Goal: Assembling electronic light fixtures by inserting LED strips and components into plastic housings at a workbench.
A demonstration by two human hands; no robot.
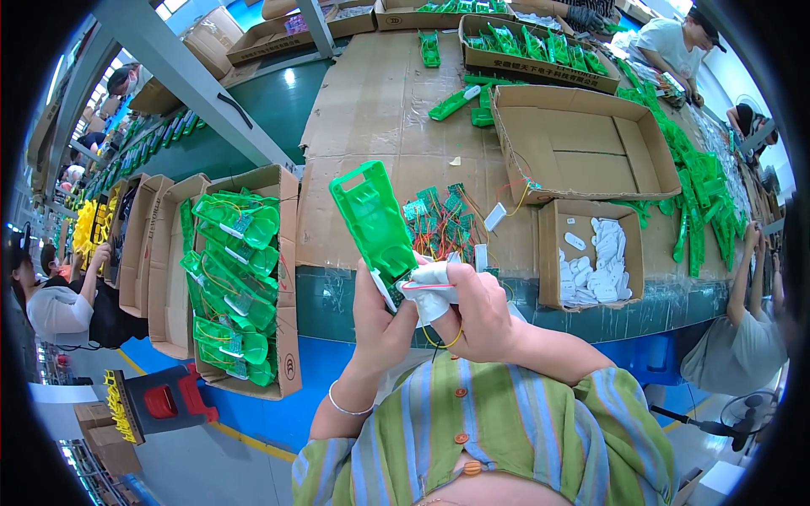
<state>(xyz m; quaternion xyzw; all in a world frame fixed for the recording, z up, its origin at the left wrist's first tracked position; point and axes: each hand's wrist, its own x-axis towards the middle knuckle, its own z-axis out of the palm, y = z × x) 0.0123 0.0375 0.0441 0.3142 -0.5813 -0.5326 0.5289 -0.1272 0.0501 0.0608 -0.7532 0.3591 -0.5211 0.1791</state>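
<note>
A green plastic housing (369,212) with a rectangular opening at its top end is tilted in front of me, gripped at its lower end by my left hand (380,327). A small part of a circuit board shows inside that lower end. My right hand (483,305), white covers on its thumb and finger, is closed at the same end; a reddish wire runs by the fingertips. What exactly the fingertips pinch is hidden. Just beyond lies a heap of small green circuit boards (445,221) with red and yellow wires. A white rectangular piece (496,217) on a wire lies right of the heap.
A carton of white plastic pieces (597,266) stands right, below a larger shallow carton (591,139). At left, a carton (288,295) holds wired green housings. More green housings (704,181) pile up far right. Other people work on both sides. Cardboard (337,202) covers the table.
</note>
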